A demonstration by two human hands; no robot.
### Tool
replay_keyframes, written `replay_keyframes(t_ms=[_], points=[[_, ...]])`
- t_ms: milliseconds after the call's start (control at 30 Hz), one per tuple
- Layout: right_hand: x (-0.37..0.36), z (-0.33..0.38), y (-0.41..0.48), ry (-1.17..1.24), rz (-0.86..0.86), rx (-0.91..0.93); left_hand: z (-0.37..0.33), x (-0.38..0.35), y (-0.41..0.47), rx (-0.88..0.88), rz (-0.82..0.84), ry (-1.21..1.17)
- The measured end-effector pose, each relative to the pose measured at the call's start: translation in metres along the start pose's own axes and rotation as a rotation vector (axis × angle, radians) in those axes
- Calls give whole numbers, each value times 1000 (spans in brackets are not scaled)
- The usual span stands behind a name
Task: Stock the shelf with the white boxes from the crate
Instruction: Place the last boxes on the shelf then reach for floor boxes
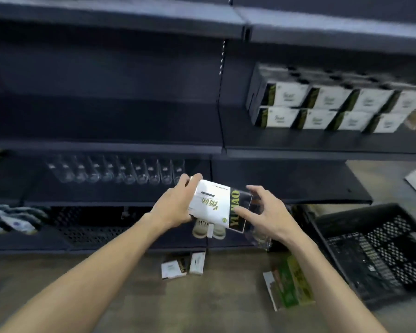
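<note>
White box (211, 204): up in the air between both hands, in front of the dark lower shelves. Tilted, white at the left end, dark with yellow-green letters at the right end.
Left hand (175, 205): grasping the white end of the box, fingers curled round its edge.
Right hand (268, 212): thumb lying on the dark end of the box, other fingers spread and bent just past that end. Too blurry to tell if grabbing or only touching.
Stocked boxes (322, 109): same kind of white boxes, two layers high, side by side in a row, up on the right.
Shelf (298, 143): dark metal, higher than the hands, carrying the stocked boxes.
Crate (370, 248): black plastic full of holes, down on the floor at the right, close beside the right arm.
Clear dividers (118, 169): in a row on a lower shelf, left of the held box and a bit above the left hand.
Small boxes (183, 265): two, lying on the floor at the foot of the shelves, under the held box.
Green pack (291, 282): flat on the floor, between the small boxes and the crate.
Floor (202, 308): grey-brown.
</note>
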State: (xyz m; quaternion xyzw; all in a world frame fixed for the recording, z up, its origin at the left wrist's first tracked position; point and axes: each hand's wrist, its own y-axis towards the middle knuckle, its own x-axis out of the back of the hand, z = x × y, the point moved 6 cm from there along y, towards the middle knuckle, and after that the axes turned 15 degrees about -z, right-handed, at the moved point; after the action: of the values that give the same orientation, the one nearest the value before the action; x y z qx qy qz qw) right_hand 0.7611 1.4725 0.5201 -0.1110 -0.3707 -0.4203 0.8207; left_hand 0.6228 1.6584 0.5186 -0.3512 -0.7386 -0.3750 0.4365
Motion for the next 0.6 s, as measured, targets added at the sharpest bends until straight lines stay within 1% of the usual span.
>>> replay_keyframes(t_ms=[133,267,500,567,600], points=[[50,40,20,-241,54,174,-66,47,32,-216,-65,154],[87,55,36,-294,116,190,-127,67,53,-355,-122,282],[146,41,58,-214,117,184,-190,73,78,-475,-200,398],[161,32,61,-193,89,170,-199,70,84,-449,-241,358],[168,27,63,-192,66,167,-201,69,88,-409,-258,306]])
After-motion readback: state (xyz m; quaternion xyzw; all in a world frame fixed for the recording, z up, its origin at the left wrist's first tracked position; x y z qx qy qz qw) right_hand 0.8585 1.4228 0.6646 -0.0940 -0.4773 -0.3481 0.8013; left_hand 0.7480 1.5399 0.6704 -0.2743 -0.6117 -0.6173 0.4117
